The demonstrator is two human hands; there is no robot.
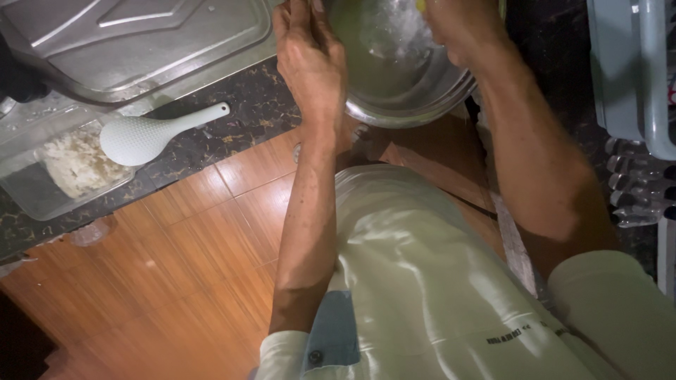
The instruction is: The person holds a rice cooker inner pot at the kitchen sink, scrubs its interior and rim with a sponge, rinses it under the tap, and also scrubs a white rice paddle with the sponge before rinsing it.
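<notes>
A round steel bowl sits at the top of the head view, wet inside with a pale film. My left hand grips its left rim with the fingers curled over the edge. My right hand is inside the bowl at its upper right, fingers closed around something yellowish that is mostly hidden. Both forearms reach up from my pale shirt at the bottom.
A white rice paddle lies on the dark speckled counter, its head over a clear plastic box with white rice. A steel sink tray lies top left. A grey rack stands right. Below the counter is a wooden floor.
</notes>
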